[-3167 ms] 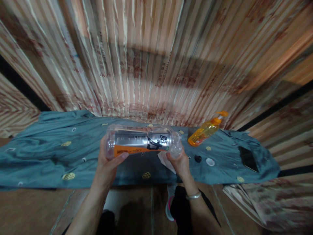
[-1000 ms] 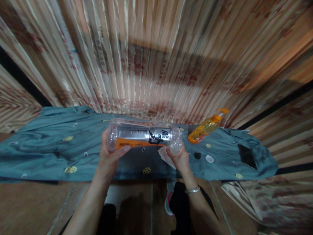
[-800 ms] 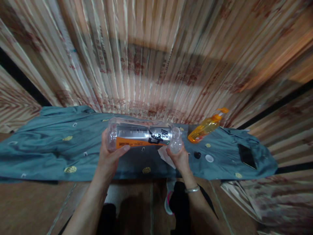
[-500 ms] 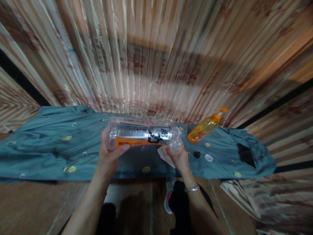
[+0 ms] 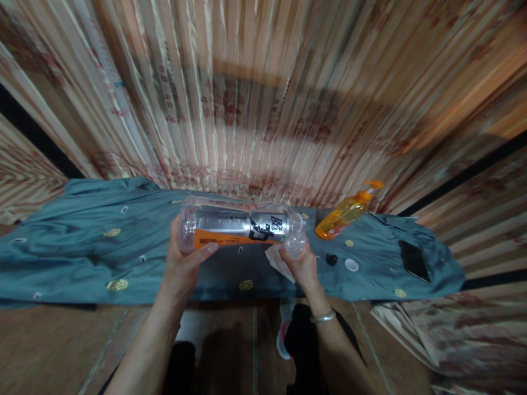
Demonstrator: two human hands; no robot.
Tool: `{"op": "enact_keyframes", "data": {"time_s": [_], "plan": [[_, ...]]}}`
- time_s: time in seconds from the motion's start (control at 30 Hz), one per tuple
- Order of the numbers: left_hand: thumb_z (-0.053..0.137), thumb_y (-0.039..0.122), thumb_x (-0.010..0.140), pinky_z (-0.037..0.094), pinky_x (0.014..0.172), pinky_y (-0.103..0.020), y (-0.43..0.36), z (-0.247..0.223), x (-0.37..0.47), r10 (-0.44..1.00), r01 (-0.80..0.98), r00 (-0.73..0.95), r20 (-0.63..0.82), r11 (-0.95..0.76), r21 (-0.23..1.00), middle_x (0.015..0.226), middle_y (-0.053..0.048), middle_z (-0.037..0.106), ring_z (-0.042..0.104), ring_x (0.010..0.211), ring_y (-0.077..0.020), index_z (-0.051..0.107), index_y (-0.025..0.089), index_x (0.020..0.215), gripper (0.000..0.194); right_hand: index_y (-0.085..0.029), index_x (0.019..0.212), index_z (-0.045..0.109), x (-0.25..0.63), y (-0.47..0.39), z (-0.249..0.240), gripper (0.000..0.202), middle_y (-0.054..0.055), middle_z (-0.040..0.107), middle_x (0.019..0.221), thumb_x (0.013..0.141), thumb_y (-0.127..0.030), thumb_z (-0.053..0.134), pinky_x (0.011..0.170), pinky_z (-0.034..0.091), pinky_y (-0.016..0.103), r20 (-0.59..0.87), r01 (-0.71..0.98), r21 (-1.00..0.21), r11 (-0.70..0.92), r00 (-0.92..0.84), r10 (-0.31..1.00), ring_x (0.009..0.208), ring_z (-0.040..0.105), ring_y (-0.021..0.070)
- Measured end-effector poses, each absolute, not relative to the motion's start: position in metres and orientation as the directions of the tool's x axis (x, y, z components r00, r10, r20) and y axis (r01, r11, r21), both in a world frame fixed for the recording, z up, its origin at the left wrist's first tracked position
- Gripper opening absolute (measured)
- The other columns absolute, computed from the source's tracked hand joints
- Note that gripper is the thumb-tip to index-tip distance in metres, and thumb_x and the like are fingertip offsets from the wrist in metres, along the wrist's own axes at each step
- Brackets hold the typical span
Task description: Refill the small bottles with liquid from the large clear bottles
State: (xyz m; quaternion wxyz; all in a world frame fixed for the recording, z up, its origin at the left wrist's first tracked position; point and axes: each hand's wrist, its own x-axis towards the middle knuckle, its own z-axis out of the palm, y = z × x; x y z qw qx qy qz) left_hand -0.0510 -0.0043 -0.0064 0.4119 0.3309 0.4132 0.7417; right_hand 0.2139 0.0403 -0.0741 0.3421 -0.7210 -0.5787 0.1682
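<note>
A large clear plastic bottle with a silver and orange label is held sideways above the cloth-covered table. My left hand is wrapped round its base end, thumb lying along the orange part of the label. At the other end, my right hand closes on a clear, rounded plastic piece at the bottle's neck end; whether it is part of the bottle or separate I cannot tell. A white tissue lies beneath, partly covered by that hand.
To the right stands an orange pump bottle. Near it on the blue-green cloth lie a small black object, a white round lid-like disc and a dark phone. A patterned curtain hangs behind.
</note>
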Motion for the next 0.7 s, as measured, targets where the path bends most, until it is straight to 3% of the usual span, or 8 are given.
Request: {"op": "enact_keyframes", "data": {"time_s": [0.17,0.7], "plan": [[0.101,0.028,0.040,0.050,0.110,-0.051,-0.005,-0.001,-0.051,0.897,-0.401,-0.439,0.060,-0.255,0.880,0.131,-0.005,0.071,0.063,0.129,-0.0354,0.062,0.029,0.126,0.095,-0.014,0.144,0.057,0.215,0.041,-0.078,0.075,0.017,0.078,0.122,0.076,-0.039,0.075,0.090,0.062,0.041,0.167,0.712,-0.698,-0.078,0.267,0.949,0.108,0.077,0.0335],[0.101,0.034,0.046,0.060,0.095,-0.048,-0.002,-0.012,-0.055,0.886,-0.372,-0.451,0.109,-0.297,0.879,0.127,-0.008,0.074,0.071,0.113,-0.0335,0.065,0.028,0.128,0.090,-0.015,0.144,0.058,0.215,0.041,-0.077,0.075,0.017,0.079,0.120,0.075,-0.037,0.076,0.090,0.062,0.041,0.159,0.701,-0.709,-0.078,0.266,0.951,0.106,0.077,0.0334]]}}
